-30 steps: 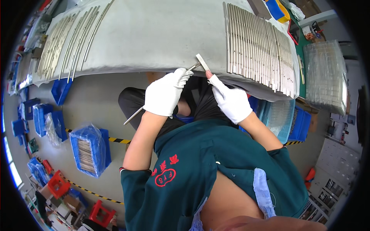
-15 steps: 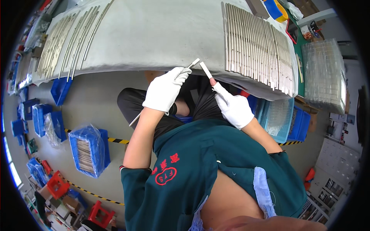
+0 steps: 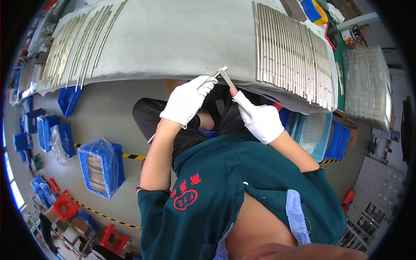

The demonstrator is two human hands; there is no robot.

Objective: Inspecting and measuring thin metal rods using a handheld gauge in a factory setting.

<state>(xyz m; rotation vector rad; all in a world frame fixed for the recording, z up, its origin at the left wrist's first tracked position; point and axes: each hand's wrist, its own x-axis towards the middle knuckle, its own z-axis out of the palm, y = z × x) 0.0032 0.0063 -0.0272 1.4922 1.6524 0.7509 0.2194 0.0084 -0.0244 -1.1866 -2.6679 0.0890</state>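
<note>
Both of my hands wear white gloves and work at the near edge of a grey cloth-covered table [image 3: 173, 39]. My left hand [image 3: 186, 103] grips a long thin metal rod [image 3: 151, 138] that runs under the palm up to its tip. My right hand [image 3: 260, 120] pinches a short flat metal strip [image 3: 226, 78], held slanted just off the table edge. The rod's tip meets the upper end of that strip. My dark trousers show below the hands.
A dense row of long metal strips [image 3: 290, 52] lies on the table's right, and a looser fan of curved ones [image 3: 78, 43] on its left. Blue bins, one with bagged metal parts [image 3: 99, 167], stand on the floor at left. Clear plastic trays [image 3: 366, 82] are stacked at right.
My right hand has dropped slightly with the strip, which now tilts more toward my left hand. The rod's tip has come up against the strip's end.
</note>
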